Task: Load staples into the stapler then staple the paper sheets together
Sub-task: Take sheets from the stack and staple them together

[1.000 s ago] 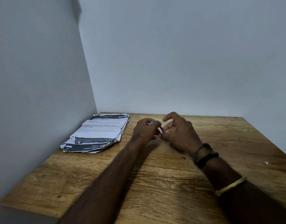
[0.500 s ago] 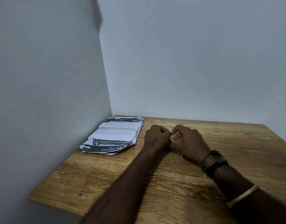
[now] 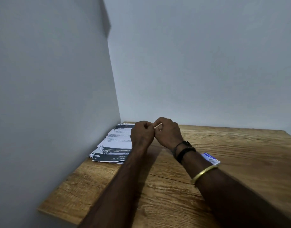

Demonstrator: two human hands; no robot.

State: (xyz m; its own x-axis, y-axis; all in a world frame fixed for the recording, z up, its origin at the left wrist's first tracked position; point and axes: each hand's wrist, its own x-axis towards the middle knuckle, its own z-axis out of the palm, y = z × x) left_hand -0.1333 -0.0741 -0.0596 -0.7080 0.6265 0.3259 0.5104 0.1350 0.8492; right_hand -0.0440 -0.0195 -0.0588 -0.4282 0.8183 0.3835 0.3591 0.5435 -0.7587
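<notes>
Printed paper sheets [image 3: 116, 145] left of hands [image 3: 155, 134]

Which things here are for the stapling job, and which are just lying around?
For the job:
- paper sheets, stacked by the wall
- left hand and right hand, closed together; the thing they hold is hidden

Just there:
- small blue and white packet, contents unclear
- wooden table

hands: 2 [image 3: 142, 134] [image 3: 167, 133] | paper stack [image 3: 116, 145]: 1 | table [image 3: 240, 162]: 1 | small packet [image 3: 210, 158]: 1
</notes>
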